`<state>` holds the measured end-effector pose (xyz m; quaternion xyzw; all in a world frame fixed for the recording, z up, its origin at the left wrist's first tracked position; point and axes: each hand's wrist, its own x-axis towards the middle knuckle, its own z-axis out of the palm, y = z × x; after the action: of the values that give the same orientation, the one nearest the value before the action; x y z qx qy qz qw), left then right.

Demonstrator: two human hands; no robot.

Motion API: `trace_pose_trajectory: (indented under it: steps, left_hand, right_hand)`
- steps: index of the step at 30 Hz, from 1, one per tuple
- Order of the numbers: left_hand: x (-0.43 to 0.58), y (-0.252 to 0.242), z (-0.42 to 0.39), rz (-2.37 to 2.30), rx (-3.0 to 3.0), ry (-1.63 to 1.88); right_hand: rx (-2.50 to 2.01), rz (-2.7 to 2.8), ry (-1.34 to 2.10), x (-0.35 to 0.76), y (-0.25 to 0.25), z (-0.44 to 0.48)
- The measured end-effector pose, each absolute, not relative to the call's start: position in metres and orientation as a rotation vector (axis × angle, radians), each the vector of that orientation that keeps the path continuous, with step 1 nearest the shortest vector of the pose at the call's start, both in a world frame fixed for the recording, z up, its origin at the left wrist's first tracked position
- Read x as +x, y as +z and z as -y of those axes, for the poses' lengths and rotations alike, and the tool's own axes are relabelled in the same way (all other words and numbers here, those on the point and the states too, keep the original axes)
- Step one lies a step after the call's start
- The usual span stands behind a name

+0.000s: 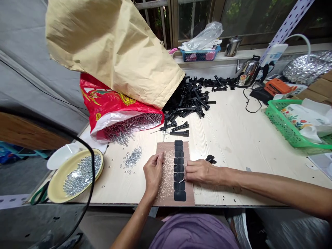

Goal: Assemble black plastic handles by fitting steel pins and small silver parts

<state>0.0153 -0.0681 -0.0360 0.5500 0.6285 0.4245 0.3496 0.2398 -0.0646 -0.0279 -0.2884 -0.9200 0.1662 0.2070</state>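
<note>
Both hands on the brown board (188,197).
Right hand (199,171) pinches a metal pin (182,180) beside the row of black pieces (178,168); left hand (153,172) rests curled, contents indiscernible.

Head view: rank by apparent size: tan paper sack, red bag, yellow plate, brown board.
1. tan paper sack, clearly largest
2. red bag
3. yellow plate and brown board: look about alike. The board is partly covered and the plate is cut by a cable, so I won't rank them.
</note>
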Motion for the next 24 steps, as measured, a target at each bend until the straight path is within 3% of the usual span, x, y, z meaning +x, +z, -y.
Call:
trace_pose_trajectory:
  steps: [5,9,14,24]
  left_hand:
    - [0.016,-0.037,0.069,-1.652,1.440,1.084]
    - [0.017,-0.037,0.070,-1.659,1.446,1.070]
    - [0.018,-0.036,0.069,-1.661,1.437,1.082]
    - [0.018,-0.037,0.069,-1.663,1.425,1.088]
  right_hand:
    - [-1.121,2.340,0.480,0.241,-0.025,0.050]
    - [-0.842,2.518,0.579,0.241,-0.029,0.046]
    - [-1.125,2.347,0.479,0.247,-0.033,0.026]
    - [-0.942,2.520,0.424,0.231,-0.036,0.063]
